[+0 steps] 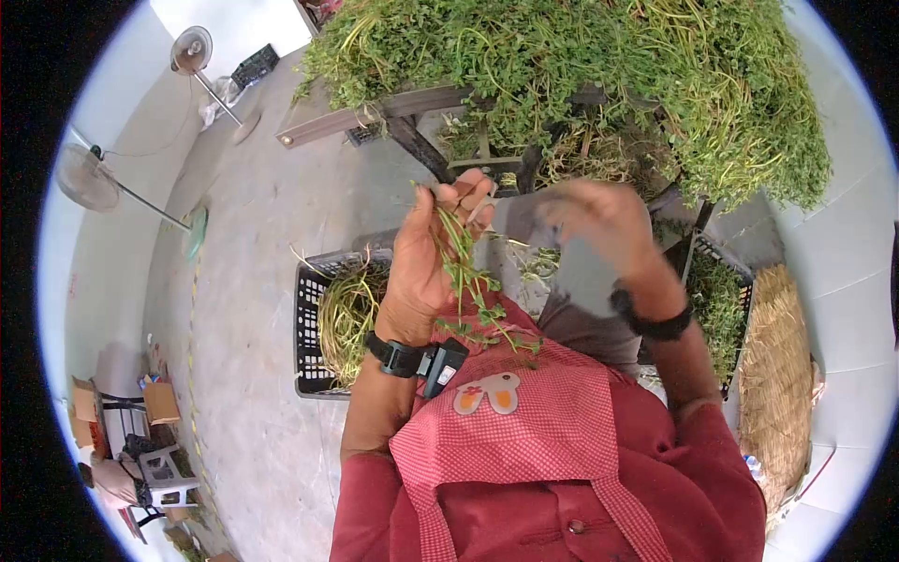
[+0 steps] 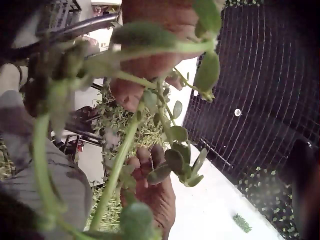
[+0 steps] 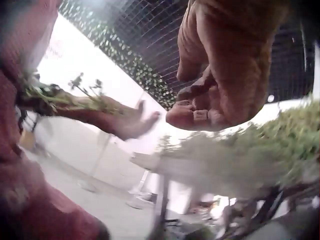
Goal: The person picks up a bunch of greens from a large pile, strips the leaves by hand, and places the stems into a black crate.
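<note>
My left hand is raised palm up over the lap, holding a small bunch of leafy purslane stems between thumb and fingers. The leafy ends trail down toward the red checked apron. Close up in the left wrist view, thick green stems and small rounded leaves cross in front of the fingers. Blurred in the head view, my right hand is lifted to the right of the bunch, apart from it. In the right wrist view its fingers bend loosely, with nothing seen in them.
A large heap of purslane covers the table ahead. To the left a black crate holds pale stems; another crate with greens stands right, beside a straw bundle. Standing fans and a seated person are farther left.
</note>
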Demonstrator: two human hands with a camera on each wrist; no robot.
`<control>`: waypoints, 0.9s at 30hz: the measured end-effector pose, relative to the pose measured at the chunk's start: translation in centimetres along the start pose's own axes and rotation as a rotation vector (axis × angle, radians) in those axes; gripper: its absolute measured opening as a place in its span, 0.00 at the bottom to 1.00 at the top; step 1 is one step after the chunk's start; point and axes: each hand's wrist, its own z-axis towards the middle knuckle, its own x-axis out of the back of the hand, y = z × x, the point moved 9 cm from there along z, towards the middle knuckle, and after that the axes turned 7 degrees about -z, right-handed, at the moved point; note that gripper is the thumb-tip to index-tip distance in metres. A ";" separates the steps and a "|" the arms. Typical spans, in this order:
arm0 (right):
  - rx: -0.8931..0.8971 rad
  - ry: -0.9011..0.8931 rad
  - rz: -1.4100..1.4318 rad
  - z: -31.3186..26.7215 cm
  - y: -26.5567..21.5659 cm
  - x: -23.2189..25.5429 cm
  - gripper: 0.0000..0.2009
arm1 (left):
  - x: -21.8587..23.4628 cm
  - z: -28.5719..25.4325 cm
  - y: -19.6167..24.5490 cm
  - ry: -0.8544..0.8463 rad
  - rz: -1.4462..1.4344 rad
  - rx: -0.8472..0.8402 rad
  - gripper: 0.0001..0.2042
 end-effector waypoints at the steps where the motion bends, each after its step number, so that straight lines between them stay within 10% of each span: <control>1: -0.015 -0.057 -0.028 0.0 0.2 -2.6 0.13 | -0.3 0.0 -0.4 -0.015 -0.002 0.016 0.16; 20: -0.188 -0.015 -0.096 0.2 3.1 -6.9 0.12 | 0.4 -0.2 -4.0 -0.018 0.098 0.055 0.17; 22: 0.109 0.212 -0.530 0.0 -0.2 -5.6 0.11 | 0.8 -0.1 -4.2 -0.043 0.101 0.059 0.17; 27: 0.107 0.326 -0.653 0.2 1.5 -4.7 0.11 | 2.2 0.1 -4.7 -0.007 0.082 0.095 0.17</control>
